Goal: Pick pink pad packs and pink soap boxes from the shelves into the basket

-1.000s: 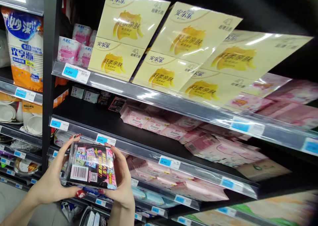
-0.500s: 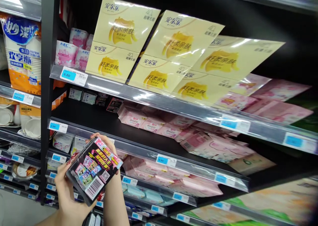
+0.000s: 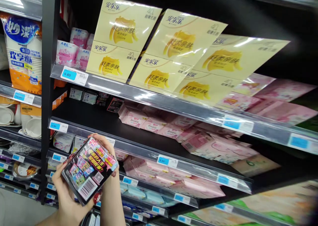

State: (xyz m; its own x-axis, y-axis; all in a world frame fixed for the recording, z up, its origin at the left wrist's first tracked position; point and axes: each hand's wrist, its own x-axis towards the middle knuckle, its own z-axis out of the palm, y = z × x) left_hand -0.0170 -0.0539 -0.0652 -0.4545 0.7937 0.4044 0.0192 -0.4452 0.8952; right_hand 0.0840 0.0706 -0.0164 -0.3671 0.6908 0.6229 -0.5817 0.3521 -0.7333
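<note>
Left hand grips black packet, tilted, barcode lowermost | right hand mostly hidden behind it, apparently clasping top edge | before shelf front rail.

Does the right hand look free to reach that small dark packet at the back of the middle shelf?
Probably not yet: the right hand and left hand both grip the black pack. The shelf before the dark packet is bare.
</note>
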